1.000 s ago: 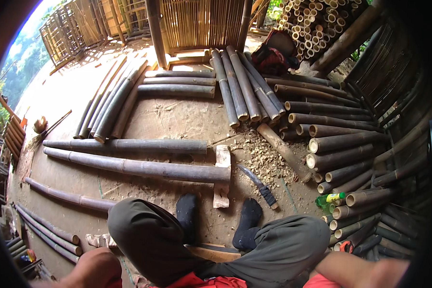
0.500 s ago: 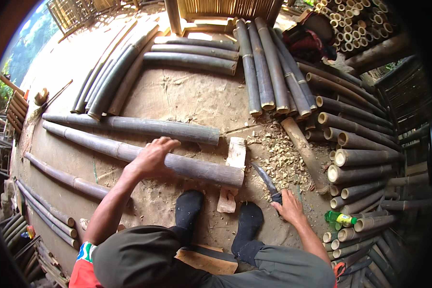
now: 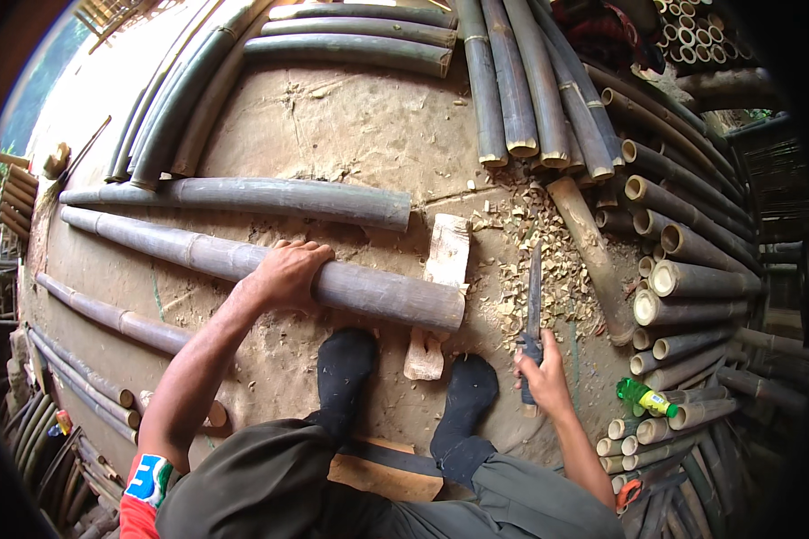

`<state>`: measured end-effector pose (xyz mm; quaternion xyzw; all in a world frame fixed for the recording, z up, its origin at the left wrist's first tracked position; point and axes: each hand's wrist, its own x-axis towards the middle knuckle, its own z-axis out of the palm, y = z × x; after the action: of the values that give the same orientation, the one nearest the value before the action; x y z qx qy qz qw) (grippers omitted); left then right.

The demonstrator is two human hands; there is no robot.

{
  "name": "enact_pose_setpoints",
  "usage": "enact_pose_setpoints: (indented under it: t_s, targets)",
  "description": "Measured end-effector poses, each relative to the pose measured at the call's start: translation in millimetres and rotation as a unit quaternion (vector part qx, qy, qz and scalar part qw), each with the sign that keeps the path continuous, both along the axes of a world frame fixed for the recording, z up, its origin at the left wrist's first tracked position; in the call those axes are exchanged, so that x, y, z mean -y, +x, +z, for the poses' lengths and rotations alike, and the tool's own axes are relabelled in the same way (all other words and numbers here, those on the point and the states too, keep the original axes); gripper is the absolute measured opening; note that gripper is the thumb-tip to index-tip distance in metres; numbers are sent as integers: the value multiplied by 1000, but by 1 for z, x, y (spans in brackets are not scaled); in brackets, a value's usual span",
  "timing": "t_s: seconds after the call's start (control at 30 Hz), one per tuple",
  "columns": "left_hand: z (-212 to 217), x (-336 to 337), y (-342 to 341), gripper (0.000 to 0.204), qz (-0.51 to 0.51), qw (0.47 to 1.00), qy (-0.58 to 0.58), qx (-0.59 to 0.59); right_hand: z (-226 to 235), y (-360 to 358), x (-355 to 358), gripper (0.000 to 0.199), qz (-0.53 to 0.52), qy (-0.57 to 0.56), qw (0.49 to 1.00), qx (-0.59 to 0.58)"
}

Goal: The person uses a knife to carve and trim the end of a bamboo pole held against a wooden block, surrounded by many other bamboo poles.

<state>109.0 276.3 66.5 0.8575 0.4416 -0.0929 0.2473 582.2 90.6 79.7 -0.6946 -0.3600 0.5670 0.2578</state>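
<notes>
My left hand [image 3: 295,272] is wrapped over the top of a thick bamboo pole [image 3: 391,298], which slants across in front of my feet. Near its right end the pole lies across a pale wooden block [image 3: 448,244]. In my right hand [image 3: 546,370] is a knife [image 3: 535,292] with a long dark blade and a dark handle, its tip pointing away from me. The knife is apart from the pole, to the right of its end. A second bamboo pole [image 3: 288,199] lies just beyond the first.
Pale wood chips [image 3: 562,269] litter the ground around a short bamboo piece [image 3: 593,256]. Stacked bamboo poles [image 3: 706,278] line the right side, with a green bottle [image 3: 645,397] on them. More poles [image 3: 360,54] lie at the far side. My socked feet [image 3: 346,373] stand near the block.
My left hand has come down from above the pole and closed on it. My right hand has swung the knife from slanting left to pointing straight away. The view has tilted nearer.
</notes>
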Motion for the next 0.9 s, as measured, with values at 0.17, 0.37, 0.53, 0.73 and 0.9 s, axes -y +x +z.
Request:
enact_pose_setpoints:
  t_s: [0.17, 0.37, 0.53, 0.73, 0.9]
  targets:
    - [5, -12, 9, 73, -4, 997, -52, -54, 23, -22, -4, 45, 164, 138, 966, 142]
    - [2, 1, 5, 75, -2, 999, 2, -49, 66, -60, -26, 50, 251, 297, 878, 278]
    - [4, 7, 9, 82, 3, 998, 21, -55, 35, -58, -37, 38, 262, 441, 803, 301]
    - [2, 10, 5, 79, 9, 998, 42, -51, 64, -78, -50, 33, 348, 278, 826, 346]
    - [6, 10, 6, 73, 18, 998, 42, -35, 63, -83, -57, 34, 255, 493, 780, 289]
